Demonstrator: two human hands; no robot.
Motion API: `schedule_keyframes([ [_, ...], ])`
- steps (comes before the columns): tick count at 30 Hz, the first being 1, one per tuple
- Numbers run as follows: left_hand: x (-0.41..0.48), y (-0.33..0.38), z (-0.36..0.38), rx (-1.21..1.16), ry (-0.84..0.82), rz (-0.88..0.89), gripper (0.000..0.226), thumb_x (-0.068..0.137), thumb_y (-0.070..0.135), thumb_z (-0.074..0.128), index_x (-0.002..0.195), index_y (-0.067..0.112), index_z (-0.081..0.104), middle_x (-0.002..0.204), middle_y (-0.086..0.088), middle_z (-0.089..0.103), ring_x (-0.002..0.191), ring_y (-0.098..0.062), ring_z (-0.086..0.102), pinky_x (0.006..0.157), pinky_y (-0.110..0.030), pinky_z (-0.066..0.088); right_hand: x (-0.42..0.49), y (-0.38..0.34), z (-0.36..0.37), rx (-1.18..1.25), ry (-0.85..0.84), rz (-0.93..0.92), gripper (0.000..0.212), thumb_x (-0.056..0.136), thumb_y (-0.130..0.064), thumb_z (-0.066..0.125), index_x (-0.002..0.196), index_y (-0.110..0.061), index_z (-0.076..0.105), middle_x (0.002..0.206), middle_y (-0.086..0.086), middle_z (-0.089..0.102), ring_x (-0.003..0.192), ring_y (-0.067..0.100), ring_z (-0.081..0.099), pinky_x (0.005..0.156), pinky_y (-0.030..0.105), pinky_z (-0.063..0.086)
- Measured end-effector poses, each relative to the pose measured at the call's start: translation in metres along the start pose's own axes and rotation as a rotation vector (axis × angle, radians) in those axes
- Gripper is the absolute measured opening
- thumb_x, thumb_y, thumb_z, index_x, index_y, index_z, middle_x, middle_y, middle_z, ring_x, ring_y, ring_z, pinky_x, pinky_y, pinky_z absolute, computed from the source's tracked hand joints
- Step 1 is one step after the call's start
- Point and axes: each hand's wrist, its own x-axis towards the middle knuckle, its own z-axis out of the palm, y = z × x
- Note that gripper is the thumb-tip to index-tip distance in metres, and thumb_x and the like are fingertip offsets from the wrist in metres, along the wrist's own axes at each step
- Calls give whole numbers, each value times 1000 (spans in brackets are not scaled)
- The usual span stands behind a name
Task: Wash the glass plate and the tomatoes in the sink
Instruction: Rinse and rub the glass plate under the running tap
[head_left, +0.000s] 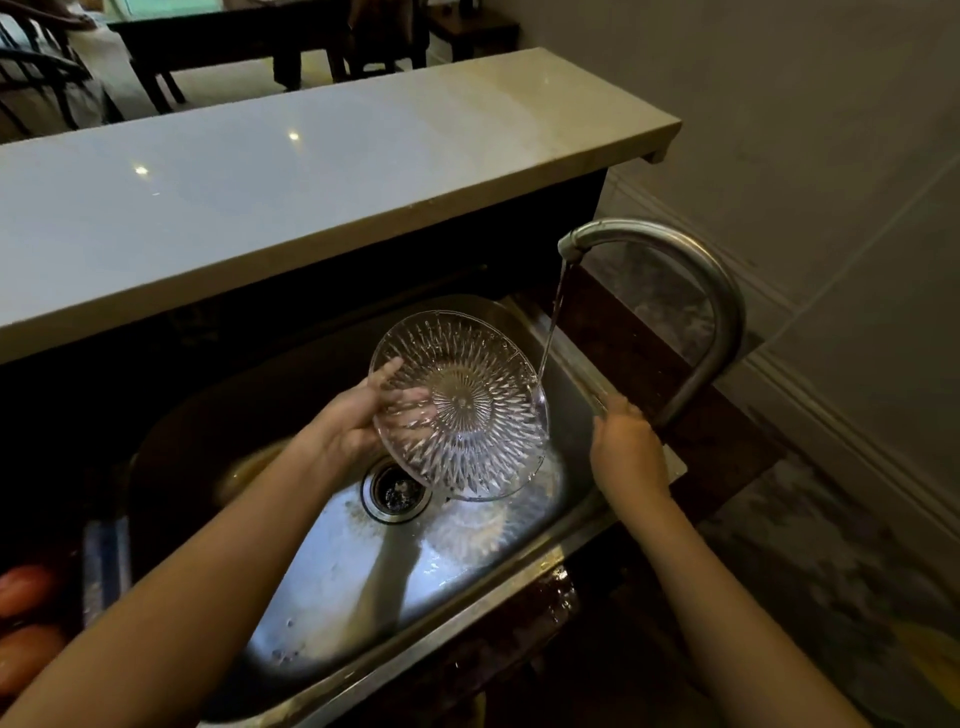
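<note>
A cut-glass plate (467, 395) is tilted over the steel sink (332, 587), above the drain (396, 491). My left hand (358, 415) grips its left rim, thumb on the front and fingers showing through the glass. A thin stream of water from the curved tap (691, 270) hits the plate's right rim. My right hand (626, 444) rests at the sink's right edge by the tap's base; what its fingers do there is hidden. Two red tomatoes (23, 590) lie at the far left edge, left of the sink.
A pale raised counter (291, 176) runs behind the sink. The tap arches over the sink's right side. A wall and tiled floor lie to the right. Dark chairs and a table stand beyond the counter.
</note>
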Motion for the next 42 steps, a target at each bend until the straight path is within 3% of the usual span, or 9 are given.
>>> schedule_keyframes([
  [3, 3, -14, -7, -75, -25, -16, 48, 98, 0, 32, 139, 25, 38, 125, -21, 58, 90, -38, 65, 64, -58, 54, 3, 2, 5, 113, 34, 90, 19, 97, -10, 37, 110, -4, 49, 99, 23, 64, 90, 39, 62, 70, 39, 48],
  [7, 7, -28, -12, -147, -46, -42, 44, 99, 6, 33, 138, 26, 40, 110, -19, 65, 95, -38, 64, 68, -58, 55, 4, 0, 9, 191, 95, 134, 16, 97, -8, 38, 105, -5, 52, 95, 22, 65, 84, 38, 63, 68, 41, 52],
  [16, 14, -44, -17, -235, -44, -77, 49, 99, 3, 29, 142, 25, 32, 119, -19, 57, 76, -38, 71, 56, -54, 57, -7, 6, 9, 290, 152, 31, 20, 96, -8, 38, 108, -1, 53, 99, 20, 68, 88, 37, 64, 68, 36, 47],
  [21, 15, -49, -19, -243, -26, -91, 50, 99, 3, 29, 143, 25, 31, 123, -19, 56, 90, -39, 65, 56, -52, 57, -10, 8, 11, 305, 175, 11, 19, 96, -8, 40, 106, -2, 53, 101, 18, 68, 91, 33, 65, 66, 28, 40],
  [28, 11, -49, -18, -267, -9, -80, 51, 98, -1, 26, 144, 22, 29, 138, -24, 47, 117, -45, 52, 59, -56, 56, -13, 8, 12, 341, 220, -8, 16, 93, -6, 41, 102, -2, 54, 92, 21, 67, 85, 36, 64, 67, 36, 46],
  [32, 7, -50, -16, -279, 5, -74, 49, 99, -1, 25, 143, 19, 30, 138, -25, 46, 123, -45, 47, 58, -55, 55, -15, 8, 12, 351, 219, -15, 16, 95, -9, 42, 101, -2, 54, 88, 21, 66, 81, 34, 64, 62, 30, 41],
  [35, 6, -50, -14, -273, 37, -76, 48, 99, -1, 25, 144, 15, 30, 138, -25, 46, 125, -43, 47, 74, -54, 54, -16, 7, 7, 343, 166, 3, 17, 95, -9, 42, 105, -2, 55, 92, 19, 66, 83, 32, 64, 63, 30, 42],
  [38, 3, -52, -17, -297, 85, -113, 44, 99, 1, 26, 141, 11, 34, 139, -24, 47, 125, -39, 48, 93, -56, 40, -20, -1, 0, 216, 191, -59, 22, 94, -10, 43, 111, -6, 57, 108, 12, 64, 95, 24, 62, 72, 28, 44],
  [42, -8, -52, -30, -364, 107, -159, 41, 96, -4, 24, 135, 1, 35, 140, -25, 45, 122, -38, 51, 99, -50, 41, -25, -33, -1, 296, 199, -205, 27, 97, -21, 41, 112, -6, 58, 103, 9, 65, 90, 21, 61, 69, 23, 37],
])
